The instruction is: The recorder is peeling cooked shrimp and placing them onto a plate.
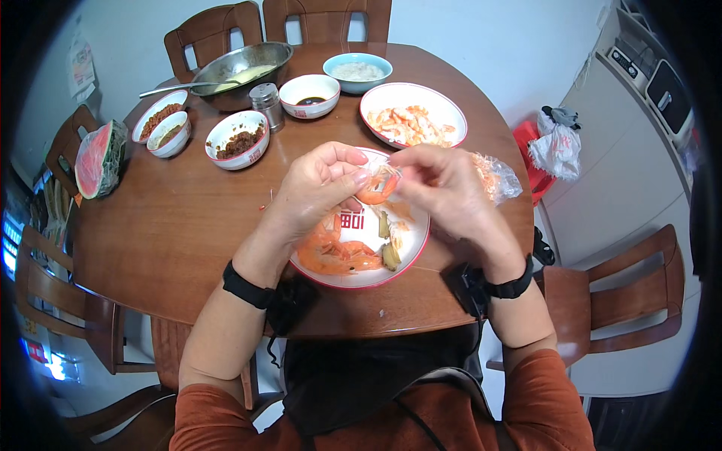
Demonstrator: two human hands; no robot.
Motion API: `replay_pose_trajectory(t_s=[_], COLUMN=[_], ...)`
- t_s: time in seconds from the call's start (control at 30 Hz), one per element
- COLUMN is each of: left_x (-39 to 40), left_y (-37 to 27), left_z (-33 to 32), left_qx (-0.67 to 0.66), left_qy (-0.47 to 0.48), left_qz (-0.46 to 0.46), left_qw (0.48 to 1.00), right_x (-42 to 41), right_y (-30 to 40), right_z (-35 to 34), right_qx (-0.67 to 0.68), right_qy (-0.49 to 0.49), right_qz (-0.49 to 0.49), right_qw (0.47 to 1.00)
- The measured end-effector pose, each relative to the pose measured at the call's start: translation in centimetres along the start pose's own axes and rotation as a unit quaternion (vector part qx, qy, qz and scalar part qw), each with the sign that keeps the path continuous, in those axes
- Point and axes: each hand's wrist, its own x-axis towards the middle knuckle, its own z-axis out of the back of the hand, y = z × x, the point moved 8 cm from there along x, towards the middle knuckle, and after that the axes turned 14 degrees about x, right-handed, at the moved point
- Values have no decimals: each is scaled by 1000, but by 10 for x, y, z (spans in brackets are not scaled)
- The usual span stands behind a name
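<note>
A curled orange cooked shrimp (377, 194) is pinched between the thumb and fingers of my left hand (321, 186). From the other side, my right hand (451, 183) grips the shrimp's legs and shell edge with thumb and forefinger. Both hands hover over a white plate (369, 279) with a red rim and a red printed character. Whole unpeeled shrimp (338, 256) lie on its near left part. Pieces of ginger (390, 256) and bits of shell rest on the right part. Beyond the hands, a white dish (365, 110) holds peeled shrimp (412, 124).
A clear plastic bag (502, 180) of shells lies right of my right hand. Farther back stand a bowl of dark minced food (240, 147), a glass shaker (267, 107), a bowl with dark sauce (310, 97), a blue bowl (358, 84) and a metal basin (208, 73). Wrapped watermelon (101, 160) sits left.
</note>
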Motion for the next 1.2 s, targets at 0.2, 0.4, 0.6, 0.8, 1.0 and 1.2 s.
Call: replay_pose_trajectory(t_s=[0.2,0.4,0.6,0.8,1.0,1.2], left_x=[3,-3,-5,-8,-6,-4], left_y=[8,-10,-1,-19,-9,-6], left_z=[-2,-17,-6,-11,-7,-7], left_qx=[31,35,179,311,232,53], left_qy=[21,43,-29,-83,-71,-69], left_qz=[6,-46,-25,-120,-70,-42], left_qw=[999,997,983,939,968,995], right_x=[1,2,-4,-5,0,-2], right_y=[-10,-25,-24,-25,-34,-26], right_z=[-19,-10,-18,-18,-16,-20], right_qx=[70,76,67,68,80,171], right_qy=[-1,-53,-53,-88,-84,-81], right_qz=[-6,-7,-5,15,16,-20], right_qw=[998,996,996,994,993,982])
